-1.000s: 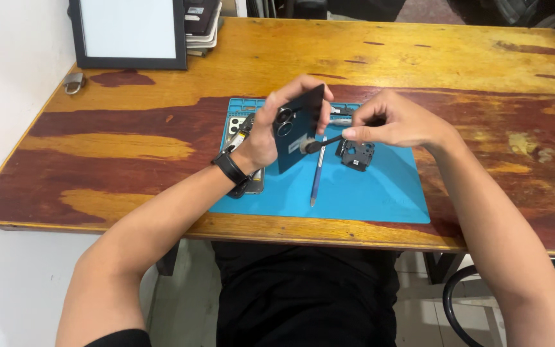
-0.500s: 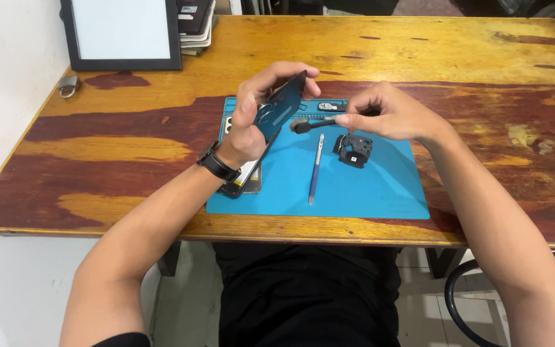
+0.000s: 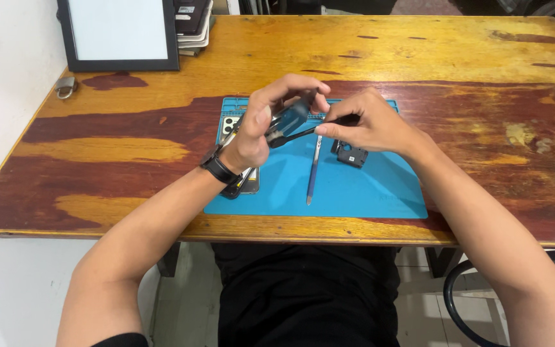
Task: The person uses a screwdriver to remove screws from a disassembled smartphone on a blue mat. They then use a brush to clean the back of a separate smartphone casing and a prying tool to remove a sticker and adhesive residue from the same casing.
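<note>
Head view, left hand: the left hand [image 3: 261, 132], with a black watch [image 3: 216, 168] at the wrist, sits at centre frame and grips a dark flat phone part [image 3: 290, 115], tilted and lifted above the blue mat [image 3: 367, 186].
Head view, right hand: the right hand [image 3: 370, 122], just right of centre, pinches the handle of a thin black tool [image 3: 297, 133]; its tip meets the lower edge of the phone part.
Where the work is: in the air over the upper middle of the mat, between both hands, clear of the tabletop [image 3: 419, 58].
On the mat: a slim blue-grey tool [image 3: 313, 170] lies upright in the frame at centre; a small black square part [image 3: 352, 155] rests just right of it; an opened phone [image 3: 242, 183] lies at the mat's left edge, partly under the left wrist.
Upper left of the frame: a black-framed white board [image 3: 120, 32], a stack of dark flat items [image 3: 191, 19] beside it, and a small padlock [image 3: 65, 85] near the tabletop's edge.
Risk, slip: the tool tip looks set on a narrow edge; too much push could make it skid and scratch or jab the part.
Risk, drop: the part is held only at its edges, so a twist from the tool could flip it loose onto the mat.
Risk, wrist: the left forearm hangs over the opened phone and could nudge it toward the mat's edge.
</note>
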